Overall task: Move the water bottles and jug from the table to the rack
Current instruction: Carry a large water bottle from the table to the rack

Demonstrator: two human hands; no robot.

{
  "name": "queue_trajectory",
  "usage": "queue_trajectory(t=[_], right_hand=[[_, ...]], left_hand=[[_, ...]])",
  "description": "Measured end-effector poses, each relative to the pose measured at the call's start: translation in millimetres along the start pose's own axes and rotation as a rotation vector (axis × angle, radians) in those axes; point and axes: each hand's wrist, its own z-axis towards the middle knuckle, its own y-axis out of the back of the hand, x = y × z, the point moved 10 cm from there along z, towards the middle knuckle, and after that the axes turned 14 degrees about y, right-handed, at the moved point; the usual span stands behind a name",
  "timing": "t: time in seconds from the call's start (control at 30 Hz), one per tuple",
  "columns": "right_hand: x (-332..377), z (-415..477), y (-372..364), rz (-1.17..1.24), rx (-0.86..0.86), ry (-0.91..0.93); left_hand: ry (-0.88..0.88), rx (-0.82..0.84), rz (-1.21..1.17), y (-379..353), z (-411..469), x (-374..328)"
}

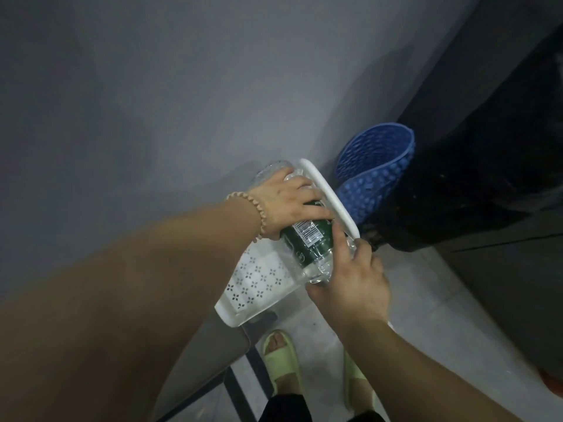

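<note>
Grey wall fills most of the head view, and against it stands a white rack (pixel 259 278) with a star-punched side panel and a broad white rim. Just right of the rack a blue dimpled basket (pixel 376 175) leans at a dark cabinet; below the rack, pale floor tiles and green slippers (pixel 281 357) show.

Above the rack's open top a green-labelled water bottle (pixel 307 242) lies tilted, its clear base low and toward the camera. The left hand (pixel 289 205), with a bead bracelet at the wrist, has its grip wrapped over the bottle's upper part and rests partly on a second clear bottle (pixel 268 173) at the rack's far end. The right hand (pixel 350 284) holds the base, fingers spread around it.

This looks like the lowering step. To do it well, I would level the bottle first, guide it down beside the clear one without knocking it, keep it inside the rim, and let go only once its weight sits on the rack.

No jug or table is in view.
</note>
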Motion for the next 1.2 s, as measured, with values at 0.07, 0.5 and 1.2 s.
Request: queue_trajectory(t=[0.07, 0.5, 1.2], right_hand=[[-2, 2, -3, -0.003, -0.008, -0.015], [7, 19, -15, -0.067, 0.049, 0.015], [26, 7, 1, -0.149, 0.235, 0.272]], left_hand=[[-0.018, -0.025, -0.038, -4, 6, 0], [0.143, 0.039, -0.132, -47, -1, 17], [0.8, 0.204, -0.353, -32, -70, 17]])
